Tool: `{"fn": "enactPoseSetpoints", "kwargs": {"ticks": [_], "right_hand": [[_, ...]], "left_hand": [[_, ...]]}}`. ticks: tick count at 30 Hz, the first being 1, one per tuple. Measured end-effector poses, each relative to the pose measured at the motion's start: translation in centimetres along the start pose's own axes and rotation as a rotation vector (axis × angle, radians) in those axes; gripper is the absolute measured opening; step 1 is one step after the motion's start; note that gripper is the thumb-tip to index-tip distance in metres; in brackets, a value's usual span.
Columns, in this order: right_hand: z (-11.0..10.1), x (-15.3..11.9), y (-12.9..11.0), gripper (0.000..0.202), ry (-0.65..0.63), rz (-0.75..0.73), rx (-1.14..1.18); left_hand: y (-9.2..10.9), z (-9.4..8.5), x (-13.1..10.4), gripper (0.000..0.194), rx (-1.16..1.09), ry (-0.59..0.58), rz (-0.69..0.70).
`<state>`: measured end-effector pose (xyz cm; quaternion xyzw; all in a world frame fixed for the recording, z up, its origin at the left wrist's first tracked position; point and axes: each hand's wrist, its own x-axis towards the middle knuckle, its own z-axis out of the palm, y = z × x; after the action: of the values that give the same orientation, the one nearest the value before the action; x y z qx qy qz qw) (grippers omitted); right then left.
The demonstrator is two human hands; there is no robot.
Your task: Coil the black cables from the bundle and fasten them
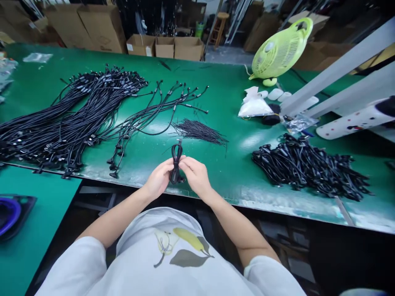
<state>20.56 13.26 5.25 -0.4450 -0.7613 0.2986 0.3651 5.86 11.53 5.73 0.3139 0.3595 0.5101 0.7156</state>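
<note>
Between my two hands, just over the table's front edge, a black cable (176, 158) is bundled into a narrow coil, upright, with a connector at its top. My left hand (160, 176) is closed on the coil's left side. On the other side, the fingers of my right hand (195, 174) pinch the middle of the coil. Beyond my hands lies a pile of thin black twist ties (202, 130). Several loose uncoiled cables (148, 111) stretch out to the left of it, beside a large heap of long straight cables (68, 119).
On the right, a heap of coiled cables (311, 166) lies near the edge of the green table (228, 172). Behind it are a white plastic bag (254, 105), slanting white posts (336, 68) and a green fan (279, 49). Cardboard boxes (188, 48) stand past the far edge.
</note>
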Motion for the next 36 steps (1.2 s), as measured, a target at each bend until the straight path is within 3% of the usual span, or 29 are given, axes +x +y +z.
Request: {"fn": "enactPoseSetpoints", "kwargs": {"ticks": [5,9,13,16,20,22,25,27,30,33,36], "right_hand": [[-1.0,0.7,0.3,0.034,-0.096,0.076,0.112],[-2.4,0.9,-0.2,0.039,-0.266,0.059,0.170],[-3.0,-0.1,-0.8,0.038,-0.389,-0.058,-0.003],[-2.8,-0.7,-0.8,0.034,-0.347,-0.108,-0.149],[-1.7,-1.1,-0.4,0.035,-0.138,-0.153,-0.451],[-1.0,-1.4,-0.4,0.034,-0.101,-0.211,-0.542],[0.2,-2.2,-0.5,0.030,-0.139,-0.337,-0.555],[0.7,-2.6,-0.4,0.029,-0.201,-0.398,-0.516],[1.1,-2.7,0.7,0.026,-0.323,-0.408,-0.407],[0.9,-2.2,2.3,0.023,-0.385,-0.325,-0.345],[0.3,-1.9,3.7,0.025,-0.326,-0.172,-0.390]], "left_hand": [[0.3,-0.4,0.0,0.030,0.132,0.004,0.095],[1.0,-1.1,-0.9,0.032,0.475,0.035,0.253],[2.0,-2.4,-2.3,0.041,0.767,-0.132,0.310],[1.8,-2.6,-3.3,0.034,0.830,-0.202,0.272],[-0.3,-1.8,-3.6,0.021,0.920,-0.392,0.149],[-1.5,-1.7,-2.9,0.018,0.806,-0.339,0.051],[-2.4,-2.5,-1.1,0.028,0.537,-0.134,-0.048],[-1.9,-3.2,-0.3,0.036,0.377,-0.051,-0.097],[0.1,-3.5,-0.3,0.054,0.166,-0.076,-0.151],[1.7,-2.8,-1.2,0.068,0.334,-0.186,-0.063],[1.0,-2.1,-2.0,0.048,0.616,-0.095,0.087]]}}
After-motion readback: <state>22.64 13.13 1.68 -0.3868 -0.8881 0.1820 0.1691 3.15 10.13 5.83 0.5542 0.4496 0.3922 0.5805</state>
